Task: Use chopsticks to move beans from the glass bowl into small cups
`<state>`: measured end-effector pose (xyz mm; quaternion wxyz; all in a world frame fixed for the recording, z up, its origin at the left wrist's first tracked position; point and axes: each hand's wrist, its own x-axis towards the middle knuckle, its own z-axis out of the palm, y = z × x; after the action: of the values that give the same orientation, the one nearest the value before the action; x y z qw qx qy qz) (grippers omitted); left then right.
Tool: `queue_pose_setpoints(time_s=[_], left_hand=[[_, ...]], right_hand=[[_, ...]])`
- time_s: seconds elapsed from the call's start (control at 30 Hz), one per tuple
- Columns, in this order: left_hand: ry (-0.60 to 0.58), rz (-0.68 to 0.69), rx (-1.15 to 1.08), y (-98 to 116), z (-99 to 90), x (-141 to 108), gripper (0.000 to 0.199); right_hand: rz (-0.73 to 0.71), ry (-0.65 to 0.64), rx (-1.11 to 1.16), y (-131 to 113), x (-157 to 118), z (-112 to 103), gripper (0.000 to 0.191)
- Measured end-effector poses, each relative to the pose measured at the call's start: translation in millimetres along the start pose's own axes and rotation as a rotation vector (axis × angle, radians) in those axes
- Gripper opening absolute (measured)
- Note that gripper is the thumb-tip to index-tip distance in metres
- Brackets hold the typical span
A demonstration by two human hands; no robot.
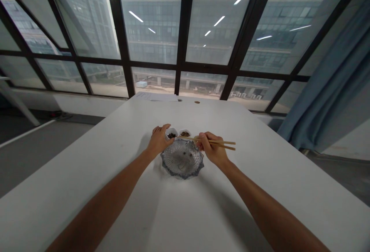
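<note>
My left hand (159,139) grips the side of a small white dish (171,131) that holds dark bits. Beside it on the right stands a second small white dish (184,132) with brownish bits. A clear glass bowl (182,161) with a scalloped rim sits just in front of both dishes, a few small dark pieces inside. In my right hand (213,148) is a pair of wooden chopsticks (222,142); their tips point left, over the far edge of the bowl near the dishes. Whether the tips hold anything is too small to tell.
A white table (121,190) lies under everything. Paper sheets (156,97) and two small round objects, one brown (197,102), are at its far end. Windows rise beyond, and a blue curtain (326,78) hangs at the right.
</note>
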<state>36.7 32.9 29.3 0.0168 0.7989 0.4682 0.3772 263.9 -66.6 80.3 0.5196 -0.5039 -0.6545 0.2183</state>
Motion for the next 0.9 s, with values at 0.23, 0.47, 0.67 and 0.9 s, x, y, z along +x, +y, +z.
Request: queue_pose_setpoints(time_s=[0.23,0.47,0.67,0.9], left_hand=[[-0.068,-0.067,0.072,-1.3,2.9,2.1,0.055],[0.001,-0.008,0.061,-7.1,-10.6,-19.1,0.039],[0.037,0.061,-0.001,-12.3,-17.4,-35.5,0.027],[0.059,0.063,-0.04,-16.7,-12.6,-38.2,0.024]], right_hand=[[-0.002,-0.123,-0.204,-4.4,-30.6,-18.3,0.053],[-0.03,-0.174,-0.277,-2.4,-33.7,-13.2,0.049],[-0.106,-0.232,-0.343,-5.2,-37.4,-10.0,0.051],[-0.244,-0.3,-0.468,-7.7,-39.0,-3.9,0.052]])
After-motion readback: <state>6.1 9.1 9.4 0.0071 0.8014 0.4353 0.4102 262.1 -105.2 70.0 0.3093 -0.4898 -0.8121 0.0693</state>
